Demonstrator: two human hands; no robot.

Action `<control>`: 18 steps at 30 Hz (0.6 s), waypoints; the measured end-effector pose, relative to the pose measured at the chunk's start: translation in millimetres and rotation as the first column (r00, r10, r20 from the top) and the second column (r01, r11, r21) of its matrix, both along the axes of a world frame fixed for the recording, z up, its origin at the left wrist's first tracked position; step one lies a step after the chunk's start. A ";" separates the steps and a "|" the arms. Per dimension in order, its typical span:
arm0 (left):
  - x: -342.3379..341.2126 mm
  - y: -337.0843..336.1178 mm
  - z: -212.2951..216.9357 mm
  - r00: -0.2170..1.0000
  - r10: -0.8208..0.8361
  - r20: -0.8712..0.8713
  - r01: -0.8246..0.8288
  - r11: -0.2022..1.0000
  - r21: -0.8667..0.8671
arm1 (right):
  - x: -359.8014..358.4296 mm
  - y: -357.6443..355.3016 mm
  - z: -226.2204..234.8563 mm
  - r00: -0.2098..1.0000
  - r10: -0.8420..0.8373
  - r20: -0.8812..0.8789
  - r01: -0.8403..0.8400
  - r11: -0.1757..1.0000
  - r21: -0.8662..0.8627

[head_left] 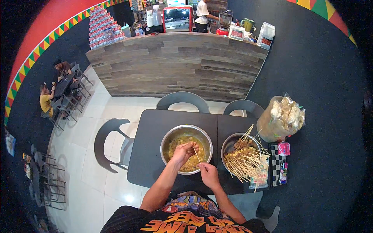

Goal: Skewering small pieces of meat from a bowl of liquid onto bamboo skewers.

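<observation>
A wide steel bowl [208,141] stands on the dark table, with yellowish marinated food pieces [188,167] in sauce inside. Above it, my left hand [184,153] has its fingers closed around the upper end of a thin bamboo skewer [197,154]; any food at that end is hidden by the fingers. My right hand [210,174] pinches the skewer's lower end by the bowl's near right rim. Just right of that bowl, a second steel bowl [224,148] holds many skewers loaded with yellow-brown pieces [243,153], their bare sticks fanning out toward me over the rim.
A clear plastic bag [268,123] with pale, lumpy contents stands at the table's far right. Nearby lie a flat plastic packet [261,178], a checkered tray [275,163] and a pink pack [284,148]. Grey chairs [182,100] surround the table [149,155]. Beyond is a wood-panelled counter [175,66]; people sit left.
</observation>
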State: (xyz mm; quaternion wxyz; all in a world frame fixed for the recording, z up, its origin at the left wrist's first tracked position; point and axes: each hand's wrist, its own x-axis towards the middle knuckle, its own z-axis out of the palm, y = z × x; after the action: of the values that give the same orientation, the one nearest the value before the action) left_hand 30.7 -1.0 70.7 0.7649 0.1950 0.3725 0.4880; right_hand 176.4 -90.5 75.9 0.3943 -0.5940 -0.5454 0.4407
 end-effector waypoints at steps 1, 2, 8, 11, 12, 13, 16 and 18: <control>-1.6 0.4 2.3 1.000 -0.031 -0.003 0.031 0.999 -0.006 | 0.4 -0.1 0.1 1.000 0.002 0.000 -0.002 1.000 0.000; -3.3 0.6 4.8 0.998 -0.062 -0.006 0.062 0.998 -0.012 | 0.9 -0.2 0.6 1.000 0.005 0.001 -0.006 1.000 0.029; -6.6 -2.0 4.1 0.982 -0.180 -0.060 0.179 0.984 -0.016 | 0.3 1.0 9.6 0.999 0.044 0.005 -0.044 0.999 -0.003; -2.9 -3.5 3.8 0.981 -0.183 -0.068 0.181 0.983 -0.022 | -0.3 4.0 4.4 0.998 0.020 -0.051 -0.019 1.000 0.015; -2.6 -3.5 3.1 0.981 -0.184 -0.068 0.183 0.983 -0.024 | -0.8 4.1 3.5 0.997 0.010 -0.083 -0.008 1.000 0.020; -2.4 -3.0 2.3 0.982 -0.176 -0.063 0.177 0.984 0.002 | -0.3 3.5 2.9 0.997 0.008 -0.083 -0.006 1.000 0.019; -2.9 -1.5 5.0 0.990 -0.127 -0.063 0.130 0.990 0.051 | 1.9 0.1 1.8 0.971 -0.008 -0.240 -0.051 0.970 -0.238; -3.6 1.1 5.0 0.995 -0.081 -0.065 0.086 0.994 0.071 | 4.4 -5.3 -4.8 0.957 -0.033 -0.287 -0.029 0.977 -0.210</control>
State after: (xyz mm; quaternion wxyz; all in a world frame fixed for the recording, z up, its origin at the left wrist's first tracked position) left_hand 27.1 0.0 75.7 0.7650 0.2536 0.3693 0.4627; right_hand 180.8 -95.7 71.1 0.4045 -0.5624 -0.4314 0.5779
